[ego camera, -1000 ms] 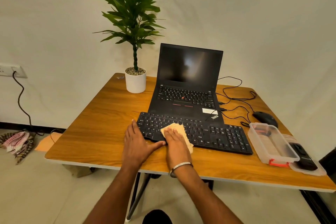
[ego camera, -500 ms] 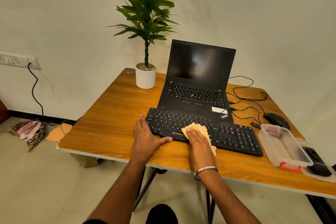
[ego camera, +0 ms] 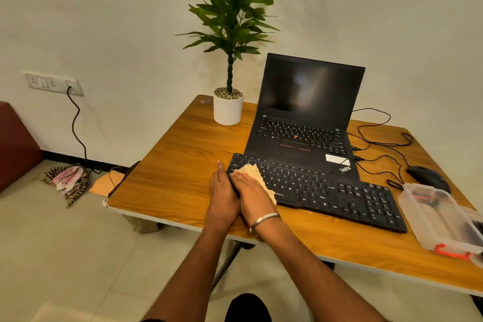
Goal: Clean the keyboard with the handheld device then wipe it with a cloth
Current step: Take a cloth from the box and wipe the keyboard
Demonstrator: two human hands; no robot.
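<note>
Pale plaster wall behind, tiled floor below, with a wood-grain bench (ego camera: 177,183) on metal legs between. Carries a white pot with a tall green plant (ego camera: 228,107), an open black laptop (ego camera: 300,123), a black corded mouse (ego camera: 428,178) and a clear plastic box with a red latch (ego camera: 441,219) at the right edge. Left of the bench: a wall socket plate (ego camera: 52,83) with a dark cable hanging down, and a crumpled checked rag (ego camera: 68,178) on the floor.

Long black plastic keyboard (ego camera: 326,191) lying flat just in front of the laptop, touching the bench along its full length. Small yellowish soft cloth (ego camera: 252,171) bunched on its left end, pressed down under the right hand (ego camera: 254,197), fingers straight and flat over it. Left hand (ego camera: 222,196) flat too, fingers extended along the keyboard's left edge, bracing rather than gripping; neither grip closed round anything.

Likely handling: keyboard light, rigid, inclined to slide on the smooth laminate, hence worth steadying at the end edge, not by the keys. Keycaps loose enough to snag on a fold. Cloth limp, light, easily rucked; best held under a flat palm with moderate pressure. No handheld device identifiable for certain; perhaps in the box, too unclear to say.
</note>
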